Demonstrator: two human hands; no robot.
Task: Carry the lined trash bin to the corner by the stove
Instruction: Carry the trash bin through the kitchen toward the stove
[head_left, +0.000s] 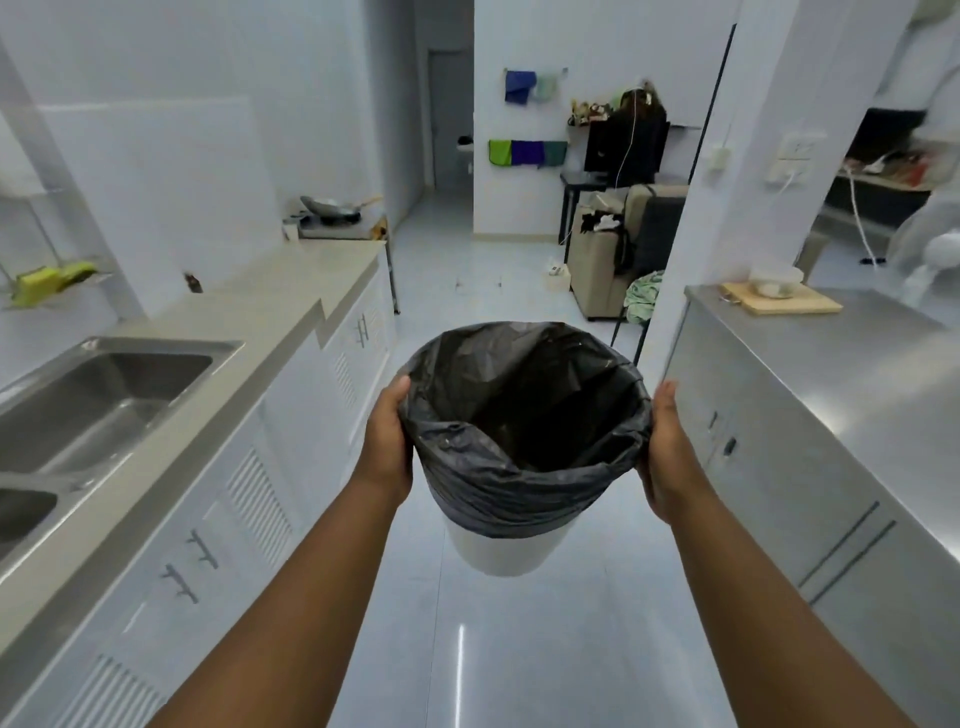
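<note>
A white trash bin (506, 551) lined with a black bag (524, 410) hangs in the air over the floor, in the middle of the kitchen aisle. My left hand (387, 441) grips its left rim and my right hand (670, 452) grips its right rim. The bag looks empty inside. The stove (337, 226) with a pan (332, 208) on it stands at the far end of the left counter, well ahead of the bin.
A long counter (270, 306) with a steel sink (104, 395) runs along the left. A steel counter (831, 374) with a cutting board (782, 301) lines the right. A sofa (602, 260) and a small table stand beyond the aisle. The floor (467, 270) runs ahead towards a doorway.
</note>
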